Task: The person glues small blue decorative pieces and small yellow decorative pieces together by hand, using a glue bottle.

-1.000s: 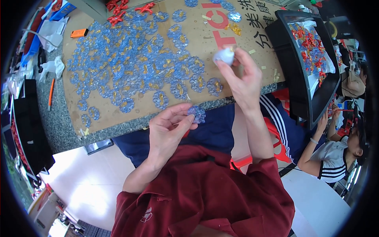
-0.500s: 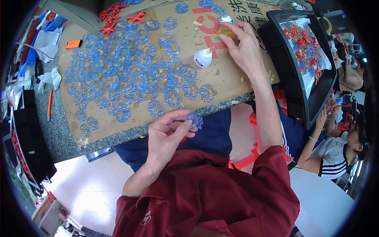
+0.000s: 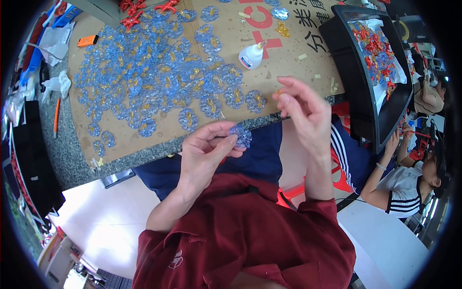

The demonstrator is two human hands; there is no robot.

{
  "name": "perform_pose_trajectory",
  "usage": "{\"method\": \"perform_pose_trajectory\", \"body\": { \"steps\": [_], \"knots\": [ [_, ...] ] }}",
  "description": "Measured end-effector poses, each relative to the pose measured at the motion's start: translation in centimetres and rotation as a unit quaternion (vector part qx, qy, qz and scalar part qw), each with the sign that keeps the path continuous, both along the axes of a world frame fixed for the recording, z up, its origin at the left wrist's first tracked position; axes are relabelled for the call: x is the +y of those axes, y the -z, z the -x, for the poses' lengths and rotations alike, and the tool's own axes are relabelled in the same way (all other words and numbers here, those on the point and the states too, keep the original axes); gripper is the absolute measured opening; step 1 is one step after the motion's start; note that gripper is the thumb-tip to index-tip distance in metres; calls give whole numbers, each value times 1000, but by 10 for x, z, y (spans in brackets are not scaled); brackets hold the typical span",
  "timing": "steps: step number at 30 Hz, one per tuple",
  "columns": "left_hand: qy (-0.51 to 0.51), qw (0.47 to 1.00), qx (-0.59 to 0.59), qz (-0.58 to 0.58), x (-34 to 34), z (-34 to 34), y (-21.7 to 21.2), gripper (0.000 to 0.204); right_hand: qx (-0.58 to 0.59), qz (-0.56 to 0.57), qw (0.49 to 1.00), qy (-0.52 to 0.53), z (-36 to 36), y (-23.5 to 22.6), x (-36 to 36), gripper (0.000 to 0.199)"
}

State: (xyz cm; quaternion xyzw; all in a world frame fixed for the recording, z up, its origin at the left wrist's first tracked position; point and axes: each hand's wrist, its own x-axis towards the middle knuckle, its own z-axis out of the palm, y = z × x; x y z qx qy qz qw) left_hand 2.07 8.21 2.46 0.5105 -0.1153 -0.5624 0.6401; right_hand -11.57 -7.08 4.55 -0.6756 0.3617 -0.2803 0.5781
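Observation:
In front of my body, by the table's near edge, my left hand (image 3: pixel 202 151) pinches a clear blue flower-shaped plastic piece (image 3: pixel 242 137) between thumb and fingers. My right hand (image 3: pixel 308 113) is raised to the right of it, thumb and forefinger closed on a tiny amber plastic piece (image 3: pixel 277 92). A small pile of amber pieces (image 3: pixel 282 30) lies on the cardboard farther off. Left of that pile stands a white squeeze bottle (image 3: pixel 251 56) with a narrow tip. Many blue flower pieces (image 3: pixel 144 77) with amber centres cover the cardboard on the left.
A black bin (image 3: pixel 332 50) with red and blue pieces stands at the right. Red plastic figures (image 3: pixel 132 20) lie at the far left. An orange lighter-like object (image 3: pixel 87 41) and an orange stick (image 3: pixel 57 118) lie near the left edge. A person (image 3: pixel 409 185) works at the right.
My right hand has come back from the amber pile toward my left hand, carrying a tiny amber piece. The left hand stays nearly in place with the blue flower piece.

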Motion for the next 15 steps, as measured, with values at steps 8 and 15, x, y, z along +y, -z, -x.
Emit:
{"method": "perform_pose_trajectory", "body": {
  "steps": [8,15],
  "knots": [
    [12,1000,12,-8,-2,5,3,24,-71,-113,990,35,3,2,35,4],
    [8,1000,19,-16,1,5,3,25,-35,62,997,-19,4,9,48,22]
  ]
}}
